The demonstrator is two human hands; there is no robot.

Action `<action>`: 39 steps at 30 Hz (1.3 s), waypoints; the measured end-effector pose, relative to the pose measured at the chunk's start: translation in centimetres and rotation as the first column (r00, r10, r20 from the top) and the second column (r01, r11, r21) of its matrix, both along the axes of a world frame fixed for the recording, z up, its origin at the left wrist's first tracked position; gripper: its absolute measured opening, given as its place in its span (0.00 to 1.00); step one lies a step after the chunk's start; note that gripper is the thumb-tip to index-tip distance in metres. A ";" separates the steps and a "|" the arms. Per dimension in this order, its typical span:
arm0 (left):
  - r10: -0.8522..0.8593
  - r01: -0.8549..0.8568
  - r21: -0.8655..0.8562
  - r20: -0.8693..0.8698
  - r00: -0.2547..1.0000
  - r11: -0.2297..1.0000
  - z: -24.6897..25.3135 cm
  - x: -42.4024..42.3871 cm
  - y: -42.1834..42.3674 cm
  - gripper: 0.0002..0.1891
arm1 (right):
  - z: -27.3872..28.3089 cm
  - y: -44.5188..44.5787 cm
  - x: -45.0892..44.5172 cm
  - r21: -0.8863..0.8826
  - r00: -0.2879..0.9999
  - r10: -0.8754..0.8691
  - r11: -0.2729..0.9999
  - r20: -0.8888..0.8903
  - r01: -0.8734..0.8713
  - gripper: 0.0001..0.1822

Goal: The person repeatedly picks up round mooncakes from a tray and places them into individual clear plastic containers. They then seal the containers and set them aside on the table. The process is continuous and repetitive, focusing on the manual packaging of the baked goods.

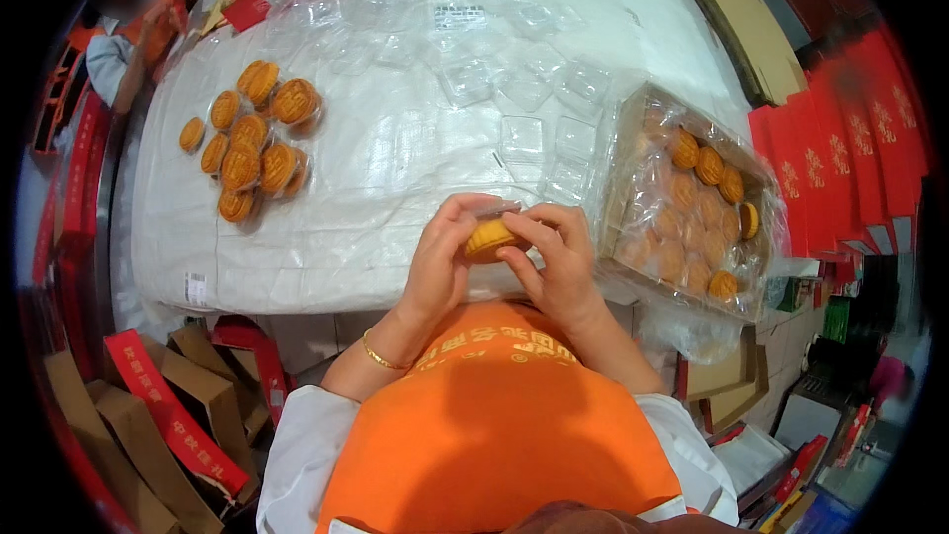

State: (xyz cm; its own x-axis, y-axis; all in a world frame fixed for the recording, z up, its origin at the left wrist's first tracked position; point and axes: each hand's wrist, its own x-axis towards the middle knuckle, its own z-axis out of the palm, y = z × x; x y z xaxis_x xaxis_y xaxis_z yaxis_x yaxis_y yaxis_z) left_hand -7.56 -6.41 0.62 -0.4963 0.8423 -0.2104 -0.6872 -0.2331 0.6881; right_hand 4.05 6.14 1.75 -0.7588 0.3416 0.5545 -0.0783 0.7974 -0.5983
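Note:
Between my hands, close to the table's near edge, is a golden mooncake (489, 236) seen from its fluted side. My left hand (439, 248) grips its left side, while the thumb and fingers of my right hand (557, 252) close on its right. A clear plastic piece (498, 209) shows along the cake's upper edge; whether it is a tray or a lid I cannot tell. Just beyond my hands lie several clear plastic trays (522, 138). To the right, a cardboard box (630, 163) lined with clear film holds several mooncakes (709, 165), some under the film.
On the table's white sheet (371, 237), several mooncakes in clear plastic (248, 141) sit in a heap at left. A person (141, 37) is at the far left. Red gift boxes (830, 156) stand at right, cardboard cartons (200, 378) below left.

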 end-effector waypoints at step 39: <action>0.003 -0.199 -0.199 -0.699 0.715 0.960 -0.3 0.7 1.0 0.26 | -1.8 1.0 -0.9 -0.393 0.985 0.031 0.919 0.169 0.038 0.31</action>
